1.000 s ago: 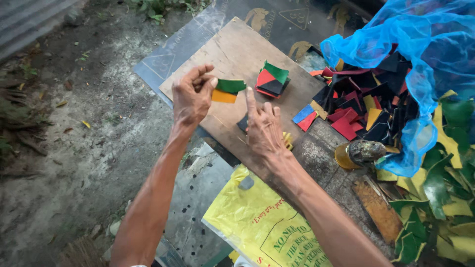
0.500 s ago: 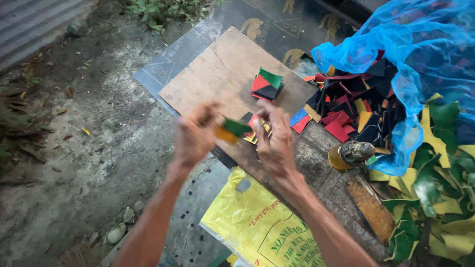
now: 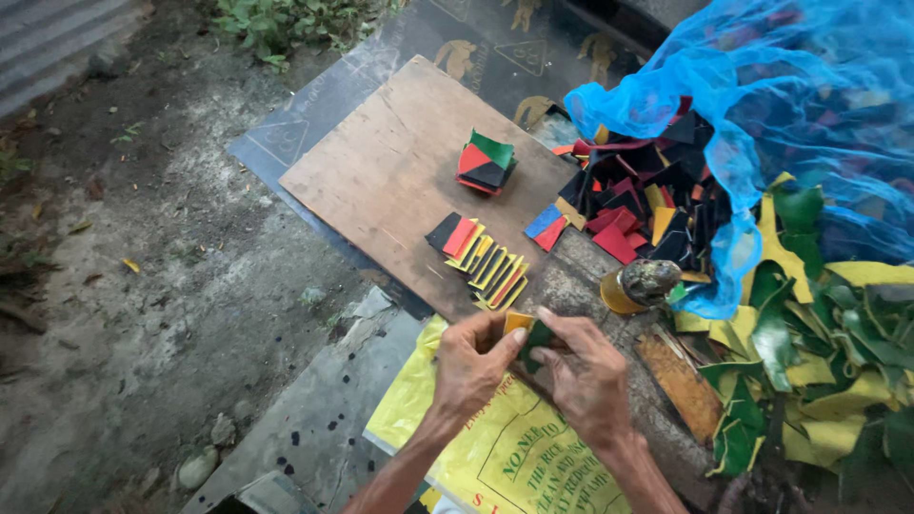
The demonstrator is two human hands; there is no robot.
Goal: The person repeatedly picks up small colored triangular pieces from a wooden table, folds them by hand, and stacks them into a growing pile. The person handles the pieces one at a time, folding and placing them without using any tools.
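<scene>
In the head view, both forearms come up from the bottom edge and the hands meet just below the near edge of the wooden board (image 3: 400, 162). The left hand (image 3: 473, 366) is curled, knuckles toward the camera, its thumb and fingertips pinched narrowly on an orange square piece (image 3: 517, 322). The right hand (image 3: 583, 373) faces it, fingers bent and closed on a dark green piece (image 3: 535, 340) that touches the orange one; the two pieces sit between the thumbs, just off the board's near corner and above the yellow printed sack (image 3: 495, 447).

On the board, close to that near edge, lies a fanned row of folded pieces (image 3: 481, 259) in black, red and yellow. Nearer the board's middle sits a small stack of squares (image 3: 486, 164), green, red and black on top.

To the right of the board, a blue net bag (image 3: 752, 105) lies open, holding a heap of cut pieces (image 3: 647, 205) in black, red, yellow and blue that spills toward the board's right edge. Below the bag's mouth stands a small grimy bottle (image 3: 638, 284). Farther right of the board lies a pile of green and yellow scraps (image 3: 819, 352).
</scene>
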